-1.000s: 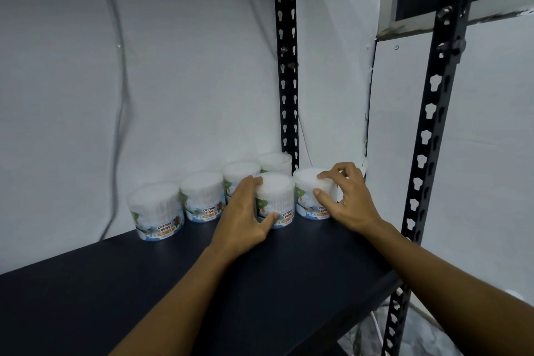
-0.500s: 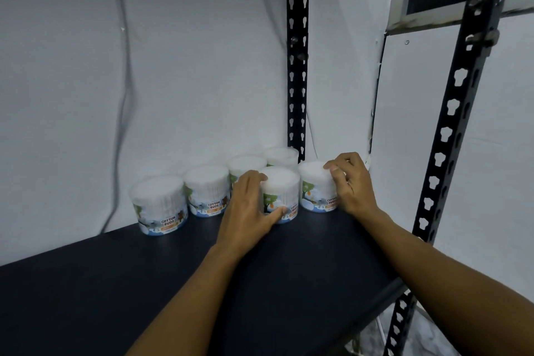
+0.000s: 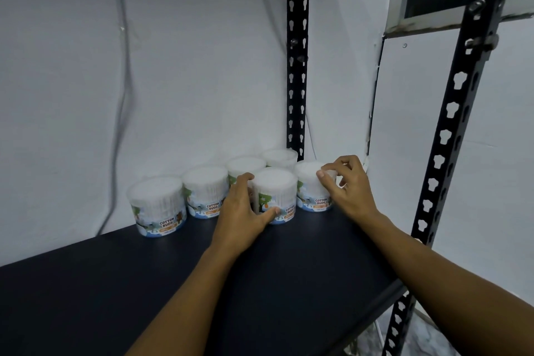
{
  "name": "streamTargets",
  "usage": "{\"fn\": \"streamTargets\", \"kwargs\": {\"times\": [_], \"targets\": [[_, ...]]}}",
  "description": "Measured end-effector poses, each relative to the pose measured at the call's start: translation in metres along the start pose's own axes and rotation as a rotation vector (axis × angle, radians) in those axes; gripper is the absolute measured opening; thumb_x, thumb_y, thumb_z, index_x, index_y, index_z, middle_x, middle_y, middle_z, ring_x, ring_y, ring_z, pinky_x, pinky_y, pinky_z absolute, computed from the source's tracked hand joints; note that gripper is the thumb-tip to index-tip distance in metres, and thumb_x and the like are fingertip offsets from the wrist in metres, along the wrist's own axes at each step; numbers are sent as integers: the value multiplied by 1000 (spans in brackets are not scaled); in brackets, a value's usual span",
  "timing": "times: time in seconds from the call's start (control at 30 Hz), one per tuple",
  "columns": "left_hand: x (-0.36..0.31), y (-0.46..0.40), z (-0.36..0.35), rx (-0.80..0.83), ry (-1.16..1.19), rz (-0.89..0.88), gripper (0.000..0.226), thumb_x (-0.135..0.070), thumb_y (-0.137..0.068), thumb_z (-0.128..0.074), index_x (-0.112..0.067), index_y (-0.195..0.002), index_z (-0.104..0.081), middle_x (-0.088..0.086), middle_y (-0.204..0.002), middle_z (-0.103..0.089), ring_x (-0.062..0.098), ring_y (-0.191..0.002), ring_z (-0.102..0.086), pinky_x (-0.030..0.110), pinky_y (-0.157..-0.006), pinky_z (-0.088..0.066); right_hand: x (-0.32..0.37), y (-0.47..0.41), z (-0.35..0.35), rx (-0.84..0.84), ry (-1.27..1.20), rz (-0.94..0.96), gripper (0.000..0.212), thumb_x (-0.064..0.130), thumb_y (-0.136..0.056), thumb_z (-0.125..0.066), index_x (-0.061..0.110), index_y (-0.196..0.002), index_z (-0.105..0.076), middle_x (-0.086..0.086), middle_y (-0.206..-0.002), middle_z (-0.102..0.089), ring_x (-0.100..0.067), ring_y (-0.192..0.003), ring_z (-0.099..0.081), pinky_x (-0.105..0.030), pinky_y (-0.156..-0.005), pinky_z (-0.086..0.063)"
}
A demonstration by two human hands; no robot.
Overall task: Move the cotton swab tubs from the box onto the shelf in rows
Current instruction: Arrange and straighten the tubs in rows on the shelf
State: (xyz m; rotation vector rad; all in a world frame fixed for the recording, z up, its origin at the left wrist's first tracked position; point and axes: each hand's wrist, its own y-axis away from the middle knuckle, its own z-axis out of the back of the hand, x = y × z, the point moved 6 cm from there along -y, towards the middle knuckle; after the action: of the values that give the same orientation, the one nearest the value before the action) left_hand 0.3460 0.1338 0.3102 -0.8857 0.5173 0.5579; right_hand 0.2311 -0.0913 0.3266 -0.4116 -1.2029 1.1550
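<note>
Six tubs on shelf [image 3: 173, 283] by back wall, left hand [image 3: 241, 211] gripping front tub [image 3: 276, 196], right hand [image 3: 345, 186] fingertips pinching corner tub [image 3: 312, 188] rim – careless nudge likely topples back row, box unseen.

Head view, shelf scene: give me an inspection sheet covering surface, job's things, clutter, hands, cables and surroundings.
Surface: dark shelf, bare in front.
Job's things: six cotton swab tubs upright at the back right; four along the wall, front middle tub and front right tub ahead of them. Box not in view.
Clutter: nothing seen.
Hands: left hand grips the front middle tub's side; right hand pinches the front right tub's top edge.
Cables: one cable hangs down the wall.
Surroundings: white wall, two black slotted uprights, rear upright behind the tubs.
</note>
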Motion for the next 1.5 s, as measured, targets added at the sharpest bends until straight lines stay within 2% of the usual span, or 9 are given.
{"fn": "streamTargets", "kwargs": {"times": [0.13,0.3,0.53,0.8,1.0,1.17,1.33,1.5], "targets": [[2,-1,-1,-7,-2,1,75,-42,-70,-81,-30,-129,-35,-6,-115,-54,15,-106,-55,38,-88,-54,-1,0,0,1,-21,-1,34,45,-82,-64,17,-101,-69,1,-110,-48,-4,-96,-50,-21,-73,-48],[2,1,2,-36,0,-8,72,-40,-69,-81,-31,-127,-38,-7,-119,-52,13,-107,-54,38,-87,-54,-1,0,-1,10,-34,7,27,33,-81,-72,18,-103,-68,2,-112,-47,3,-99,-49,-19,-75,-47],[-1,2,3,-36,-25,-28,73,-40,-71,-80,-28,-129,-39,-6,-126,-49,13,-114,-50,38,-91,-53,-1,-1,-2,32,-33,9,33,32,-76,-77,16,-104,-67,0,-112,-47,-11,-94,-54,-16,-72,-47],[0,2,6,-23,-7,-18,71,-39,-71,-81,-31,-127,-39,-10,-117,-50,13,-106,-55,37,-87,-54,0,1,-2,44,-79,35,32,18,-80,-74,14,-110,-63,-4,-117,-50,-14,-96,-58,-25,-77,-54],[-1,3,9,-19,-5,-22,71,-37,-72,-81,-28,-130,-40,-8,-120,-52,9,-107,-53,32,-87,-54,1,1,0,34,-102,20,27,15,-80,-73,13,-105,-65,-2,-112,-53,-10,-93,-59,-16,-74,-52],[0,3,10,-17,-18,-20,73,-39,-72,-80,-27,-132,-40,-6,-125,-52,9,-109,-52,32,-88,-54,-3,1,3,-2,-142,-24,21,2,-85,-64,11,-103,-69,-3,-110,-56,-6,-90,-61,-9,-74,-47],[-1,4,10,-11,2,-21,72,-36,-74,-80,-27,-131,-39,-7,-120,-52,9,-106,-53,27,-87,-52,-2,1,2,10,-186,-62,20,6,-87,-64,15,-104,-69,-3,-109,-62,-3,-88,-62,-8,-72,-48],[0,3,9,15,45,-7,70,-35,-74,-80,-29,-130,-38,-10,-114,-54,7,-104,-55,22,-81,-51,-3,3,-1,62,-225,-141,25,21,-85,-69,17,-110,-66,4,-113,-61,-4,-96,-61,-16,-76,-52]]}}
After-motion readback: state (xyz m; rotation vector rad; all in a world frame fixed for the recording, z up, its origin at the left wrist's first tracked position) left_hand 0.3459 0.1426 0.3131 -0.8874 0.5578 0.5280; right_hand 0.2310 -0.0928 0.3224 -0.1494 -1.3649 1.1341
